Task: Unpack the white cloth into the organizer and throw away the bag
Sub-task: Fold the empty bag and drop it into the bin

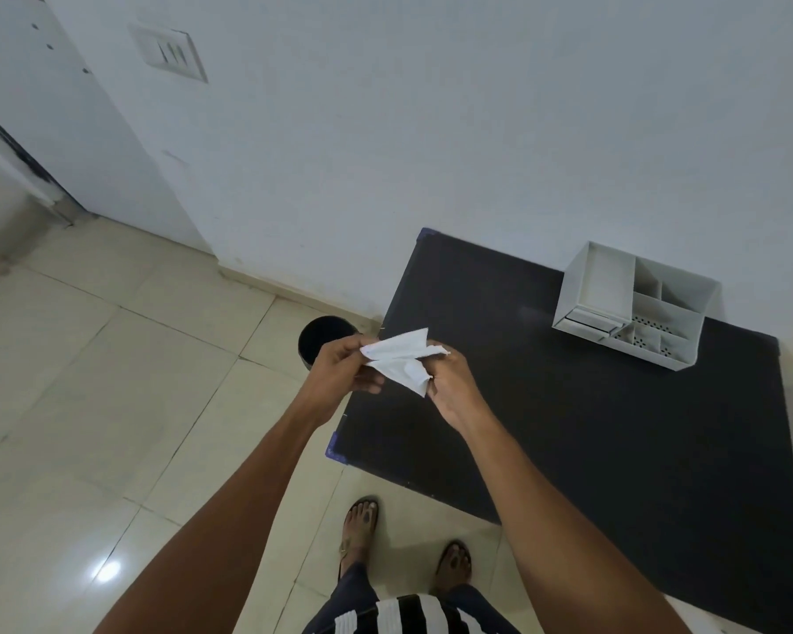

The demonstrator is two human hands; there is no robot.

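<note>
A crumpled white cloth (399,359) is held in the air between both hands, above the left edge of the black table (568,427). My left hand (339,372) pinches its left end, and my right hand (454,386) grips its right end. I cannot tell whether a bag is still around the cloth. The white organizer (678,313), with several compartments that look empty, stands at the far right of the table against the wall. On the floor, just behind my left hand, sits a round black bin (323,336).
The table stands against a white wall (431,130). Beige floor tiles (111,382) stretch to the left. My two feet in sandals (360,528) stand at the table's near edge. A switch plate (168,52) is on the wall at upper left.
</note>
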